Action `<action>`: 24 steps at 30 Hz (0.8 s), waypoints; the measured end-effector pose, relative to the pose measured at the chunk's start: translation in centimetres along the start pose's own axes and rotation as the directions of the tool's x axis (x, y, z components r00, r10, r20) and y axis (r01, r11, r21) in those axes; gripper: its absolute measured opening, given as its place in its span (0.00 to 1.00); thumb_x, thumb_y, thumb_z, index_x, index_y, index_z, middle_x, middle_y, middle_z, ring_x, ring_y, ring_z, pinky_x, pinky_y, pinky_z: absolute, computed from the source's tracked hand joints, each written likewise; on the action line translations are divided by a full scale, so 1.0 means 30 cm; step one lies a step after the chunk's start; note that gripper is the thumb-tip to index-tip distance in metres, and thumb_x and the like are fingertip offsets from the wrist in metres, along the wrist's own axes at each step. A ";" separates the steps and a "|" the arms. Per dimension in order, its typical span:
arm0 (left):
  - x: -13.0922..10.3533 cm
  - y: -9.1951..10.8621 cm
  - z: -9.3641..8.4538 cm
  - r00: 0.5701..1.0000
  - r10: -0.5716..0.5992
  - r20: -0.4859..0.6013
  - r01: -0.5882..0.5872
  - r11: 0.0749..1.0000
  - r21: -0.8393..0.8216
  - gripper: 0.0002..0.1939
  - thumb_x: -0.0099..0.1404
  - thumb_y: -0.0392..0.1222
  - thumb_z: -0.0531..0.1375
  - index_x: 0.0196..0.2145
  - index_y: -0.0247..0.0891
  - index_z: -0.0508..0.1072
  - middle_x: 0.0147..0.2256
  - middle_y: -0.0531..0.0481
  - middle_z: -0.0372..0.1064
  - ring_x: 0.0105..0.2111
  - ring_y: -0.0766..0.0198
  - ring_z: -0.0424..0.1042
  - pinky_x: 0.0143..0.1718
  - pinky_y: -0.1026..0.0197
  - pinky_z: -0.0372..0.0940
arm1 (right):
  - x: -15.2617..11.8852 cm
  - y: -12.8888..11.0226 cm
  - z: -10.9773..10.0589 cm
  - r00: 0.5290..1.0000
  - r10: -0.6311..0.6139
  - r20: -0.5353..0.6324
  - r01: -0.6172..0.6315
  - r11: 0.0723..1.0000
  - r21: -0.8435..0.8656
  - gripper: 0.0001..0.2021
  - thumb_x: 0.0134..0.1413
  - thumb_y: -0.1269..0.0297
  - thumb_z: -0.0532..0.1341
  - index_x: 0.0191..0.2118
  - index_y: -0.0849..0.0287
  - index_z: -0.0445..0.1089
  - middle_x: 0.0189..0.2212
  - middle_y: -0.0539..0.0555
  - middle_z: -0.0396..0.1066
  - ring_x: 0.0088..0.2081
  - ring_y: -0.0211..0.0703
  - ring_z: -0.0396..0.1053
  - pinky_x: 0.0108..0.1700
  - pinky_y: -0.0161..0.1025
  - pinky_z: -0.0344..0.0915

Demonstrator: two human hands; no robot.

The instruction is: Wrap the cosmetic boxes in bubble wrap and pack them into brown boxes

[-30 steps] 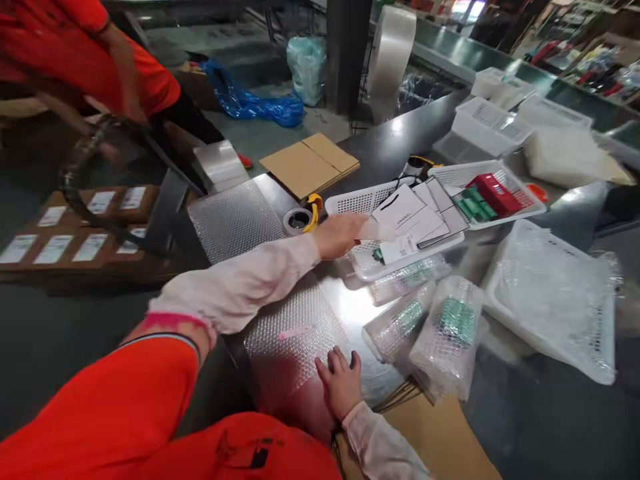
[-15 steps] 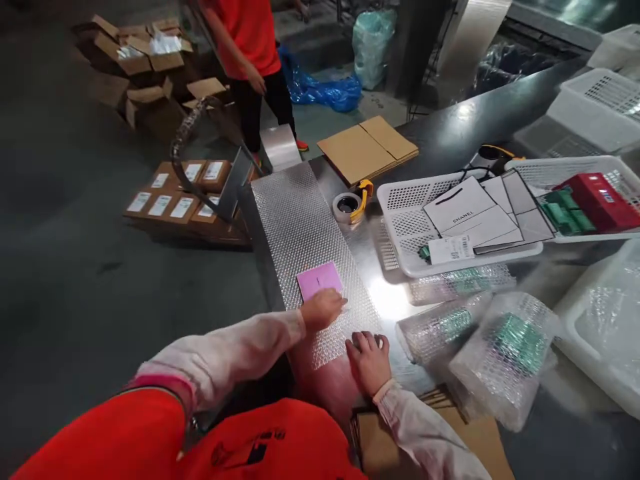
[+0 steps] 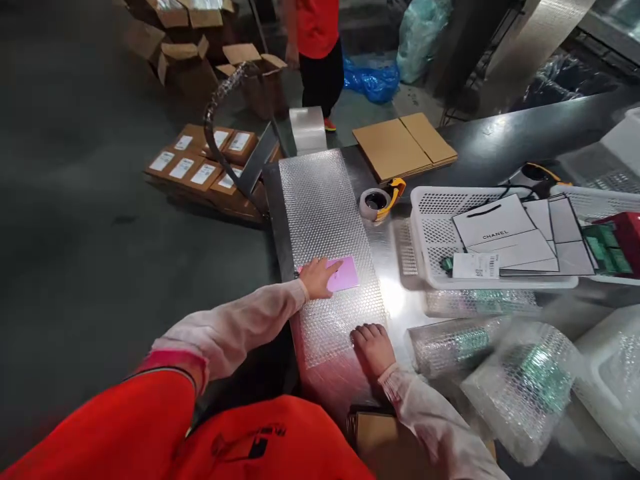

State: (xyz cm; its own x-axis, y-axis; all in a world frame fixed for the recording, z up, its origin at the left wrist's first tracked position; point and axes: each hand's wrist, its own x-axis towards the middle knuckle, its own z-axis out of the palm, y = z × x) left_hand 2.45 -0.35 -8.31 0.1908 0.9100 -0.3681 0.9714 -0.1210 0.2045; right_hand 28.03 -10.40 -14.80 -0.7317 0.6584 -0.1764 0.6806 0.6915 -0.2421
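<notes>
A flat pink box or card [image 3: 345, 275] lies on a long sheet of bubble wrap [image 3: 320, 200] spread over the metal table. My left hand [image 3: 317, 277] covers the left part of the pink piece, one finger stretched across its top and the others bent over toward its left end. Lower right, my right hand [image 3: 374, 347] rests palm down at the edge of the bubble wrap, its fingers lying flat and holding nothing. The underside of the pink piece is hidden.
A tape dispenser [image 3: 377, 203] stands beside the wrap. Flat cardboard [image 3: 405, 147] lies behind it. On the right are a white basket [image 3: 423, 233] with paper bags [image 3: 500, 230] and bubble-wrapped parcels [image 3: 533, 380]. Labelled cartons [image 3: 200, 170] and a co-worker [image 3: 318, 33] are beyond the table.
My left hand has shifted from the near right side of the pink piece to its left part. My right hand's fingers have flattened. The camera view has swung left and down.
</notes>
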 end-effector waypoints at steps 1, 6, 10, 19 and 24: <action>-0.012 -0.003 0.010 1.000 0.015 -0.025 -0.015 1.000 -0.015 0.45 0.54 0.46 0.68 0.67 0.44 0.59 0.52 0.38 0.64 0.48 0.45 0.65 0.50 0.48 0.61 | 0.001 0.002 0.004 1.000 -0.002 -0.005 0.002 1.000 0.001 0.10 0.65 0.67 0.59 0.49 0.57 0.73 0.46 0.55 0.76 0.49 0.46 0.66 0.53 0.44 0.55; -0.079 0.046 0.082 0.993 0.067 -0.100 -0.072 0.996 -0.053 0.44 0.53 0.46 0.69 0.66 0.46 0.61 0.54 0.39 0.63 0.48 0.47 0.65 0.49 0.49 0.62 | 0.004 0.020 0.019 1.000 -0.026 -0.012 0.026 1.000 0.012 0.11 0.65 0.67 0.59 0.50 0.56 0.73 0.48 0.56 0.75 0.50 0.47 0.64 0.53 0.45 0.54; -0.079 0.070 0.084 1.000 0.028 -0.011 -0.029 0.996 -0.078 0.48 0.49 0.47 0.73 0.65 0.48 0.61 0.57 0.38 0.62 0.49 0.44 0.66 0.49 0.48 0.64 | -0.002 0.041 0.012 0.995 -0.097 -0.027 0.097 0.995 -0.006 0.11 0.65 0.67 0.59 0.50 0.56 0.74 0.48 0.56 0.75 0.51 0.48 0.64 0.54 0.47 0.53; -0.245 -0.101 -0.084 0.858 -0.178 -0.482 -0.031 0.918 -0.396 0.26 0.64 0.51 0.63 0.56 0.37 0.69 0.50 0.42 0.70 0.49 0.53 0.70 0.53 0.51 0.66 | 0.203 0.039 -0.337 0.983 -0.170 0.062 0.176 0.978 -0.114 0.14 0.70 0.67 0.50 0.49 0.57 0.73 0.49 0.59 0.72 0.51 0.50 0.63 0.52 0.50 0.54; -0.337 -0.011 -0.047 0.894 0.029 -0.447 -0.148 0.961 -0.234 0.11 0.70 0.39 0.54 0.38 0.40 0.77 0.37 0.48 0.77 0.38 0.57 0.71 0.45 0.53 0.66 | 0.483 0.083 -0.399 0.975 -0.116 0.187 0.136 0.986 -0.095 0.14 0.69 0.69 0.51 0.45 0.60 0.75 0.55 0.61 0.70 0.55 0.53 0.63 0.50 0.49 0.58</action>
State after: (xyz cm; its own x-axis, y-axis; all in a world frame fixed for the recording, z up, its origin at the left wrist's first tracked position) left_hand -0.02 -8.96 -3.37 0.1357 0.9874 0.0817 0.8718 -0.1582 0.4636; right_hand 19.56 4.41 -6.54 -0.7999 0.5064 -0.3222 0.5755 0.7995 -0.1722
